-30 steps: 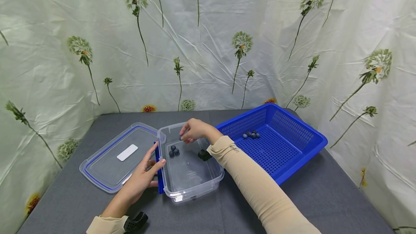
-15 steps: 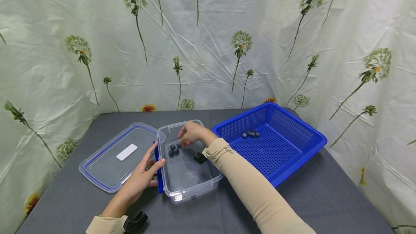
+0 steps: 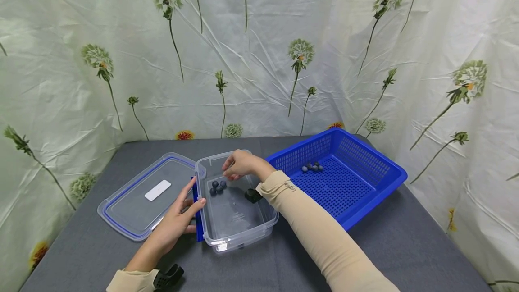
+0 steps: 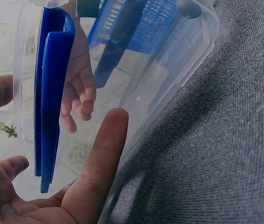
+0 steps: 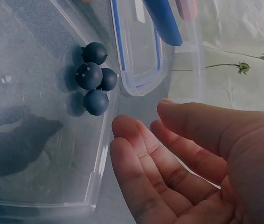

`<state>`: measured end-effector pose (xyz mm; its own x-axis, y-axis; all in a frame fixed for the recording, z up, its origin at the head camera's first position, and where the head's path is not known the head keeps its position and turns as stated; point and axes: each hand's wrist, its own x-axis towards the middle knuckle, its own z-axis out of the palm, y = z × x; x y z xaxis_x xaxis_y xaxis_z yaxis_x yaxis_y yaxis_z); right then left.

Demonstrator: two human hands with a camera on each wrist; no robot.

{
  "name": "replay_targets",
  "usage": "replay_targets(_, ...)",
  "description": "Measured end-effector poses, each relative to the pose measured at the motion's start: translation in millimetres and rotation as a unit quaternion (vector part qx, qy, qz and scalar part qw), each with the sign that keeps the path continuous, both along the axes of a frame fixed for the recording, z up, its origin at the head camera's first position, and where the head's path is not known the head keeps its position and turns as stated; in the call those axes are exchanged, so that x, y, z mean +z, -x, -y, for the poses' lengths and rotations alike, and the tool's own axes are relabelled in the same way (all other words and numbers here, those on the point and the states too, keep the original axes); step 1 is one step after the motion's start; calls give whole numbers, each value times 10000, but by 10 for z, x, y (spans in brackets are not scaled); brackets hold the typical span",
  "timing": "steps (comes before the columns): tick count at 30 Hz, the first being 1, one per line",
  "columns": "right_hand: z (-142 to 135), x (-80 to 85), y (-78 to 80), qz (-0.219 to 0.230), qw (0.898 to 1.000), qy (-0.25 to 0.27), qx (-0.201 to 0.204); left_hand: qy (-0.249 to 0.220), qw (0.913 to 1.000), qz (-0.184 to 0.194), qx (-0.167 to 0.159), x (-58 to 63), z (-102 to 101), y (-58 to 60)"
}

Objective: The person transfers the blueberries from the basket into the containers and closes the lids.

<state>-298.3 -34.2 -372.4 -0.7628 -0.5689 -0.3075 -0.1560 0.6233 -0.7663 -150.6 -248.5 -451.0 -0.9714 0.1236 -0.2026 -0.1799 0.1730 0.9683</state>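
Partly hidden behind the right sleeve (image 3: 320,229): blue basket (image 3: 381,193) with bunched berries (image 3: 315,168) toward far left, overlapping, hard to count. In the clear box (image 3: 239,238), four dark berries (image 3: 219,189) at left; above its far part, right hand (image 3: 241,165), grip apart; at left, left hand (image 3: 176,220), grip spread along blue latch (image 4: 55,93).

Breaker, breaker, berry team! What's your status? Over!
Left hand touching clear box. Right hand over it, holding nothing. Four berries inside, more in blue basket. Lid off to the left; nothing seen blocking.
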Motion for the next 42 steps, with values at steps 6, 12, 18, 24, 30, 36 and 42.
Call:
replay_targets(6, -70, 67, 1, -121, 9999, -19, 113, -53, 10000, -21, -10, 2, -1, -7)
replay_targets(12, -162, 138, 14, -216, 9997, -31, 111, -31, 10000, -38, 9, -3, -3, -5)
replay_targets(18, -289, 205, 34, -257, 9996, 70, 31, -2, 10000, -28, 13, -10, 0, -2)
replay_targets(24, -401, 269, 72, -380, 9992, 94, 21, -9, 10000, -29, 10, -18, 4, -2)
replay_targets(30, -539, 300, 121, -525, 9985, 166, 49, -13, 10000, -75, -11, -30, 12, -2)
replay_targets(36, -688, 343, 150, -746, 9970, 218, 45, -20, 10000, -80, -9, -37, 11, 1)
replay_targets(42, -834, 397, 171, -675, 9971, 324, -118, 1, 9999, -110, 0, -38, 7, 1)
